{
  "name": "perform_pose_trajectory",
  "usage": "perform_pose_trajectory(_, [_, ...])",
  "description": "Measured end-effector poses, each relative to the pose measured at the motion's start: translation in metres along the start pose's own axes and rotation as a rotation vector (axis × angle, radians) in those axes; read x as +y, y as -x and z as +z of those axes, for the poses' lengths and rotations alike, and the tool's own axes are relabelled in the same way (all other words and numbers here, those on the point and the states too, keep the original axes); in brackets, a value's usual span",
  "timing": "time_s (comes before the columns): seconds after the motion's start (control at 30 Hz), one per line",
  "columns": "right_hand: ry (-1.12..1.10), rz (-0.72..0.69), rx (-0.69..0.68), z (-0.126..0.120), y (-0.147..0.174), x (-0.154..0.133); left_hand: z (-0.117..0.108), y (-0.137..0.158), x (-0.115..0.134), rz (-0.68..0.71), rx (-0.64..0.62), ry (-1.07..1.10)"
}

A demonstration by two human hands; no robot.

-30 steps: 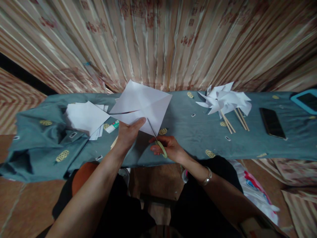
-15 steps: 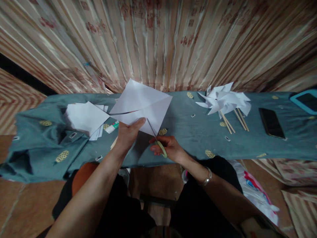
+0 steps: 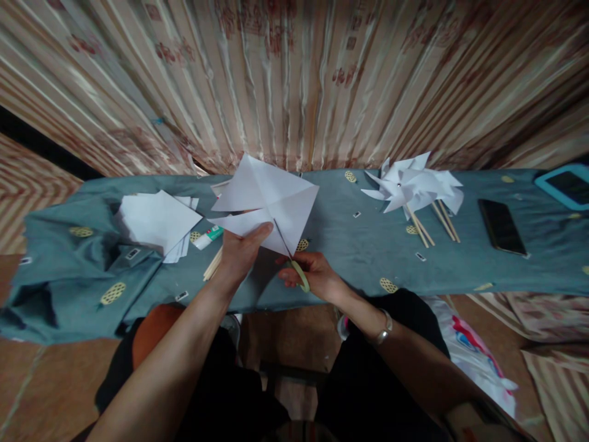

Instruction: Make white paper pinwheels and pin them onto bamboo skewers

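A square sheet of white paper (image 3: 285,189) with crossed fold lines is held up over the cloth. My left hand (image 3: 246,248) pinches its near left edge, thumb on top. From the paper's left corner a slit runs inward, and the flaps on either side stand apart. My right hand (image 3: 313,274) grips the scissors (image 3: 300,274) by their yellow-green handles. Their blades lie across the near right part of the sheet, tip toward its middle. Beside my left hand are a glue stick (image 3: 208,237) and some thin wooden sticks (image 3: 213,264), partly hidden by that hand.
A stack of white paper (image 3: 159,221) lies on the left of the green cloth (image 3: 340,270). To the right are white paper pinwheels (image 3: 409,184) on sticks, a dark phone (image 3: 501,227) and a blue-framed device (image 3: 564,187). A curtain (image 3: 294,80) hangs behind.
The sheet has shifted and tilted slightly, and the slit at its left corner gapes wider. More of the wooden sticks shows. My right hand with the scissors has barely moved.
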State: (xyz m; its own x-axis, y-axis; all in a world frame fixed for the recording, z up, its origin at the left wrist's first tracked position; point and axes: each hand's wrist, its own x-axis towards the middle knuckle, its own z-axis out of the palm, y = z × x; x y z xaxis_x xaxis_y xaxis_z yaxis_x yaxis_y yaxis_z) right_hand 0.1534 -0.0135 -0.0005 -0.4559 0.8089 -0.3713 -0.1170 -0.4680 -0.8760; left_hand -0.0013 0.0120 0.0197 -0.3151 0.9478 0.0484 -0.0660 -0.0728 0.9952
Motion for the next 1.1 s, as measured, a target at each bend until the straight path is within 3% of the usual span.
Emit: perform_pose_trajectory(1.1, [-0.023, -0.003, 0.035, 0.0012, -0.002, 0.0, 0.002, 0.0028, 0.0001, -0.033, 0.006, -0.036])
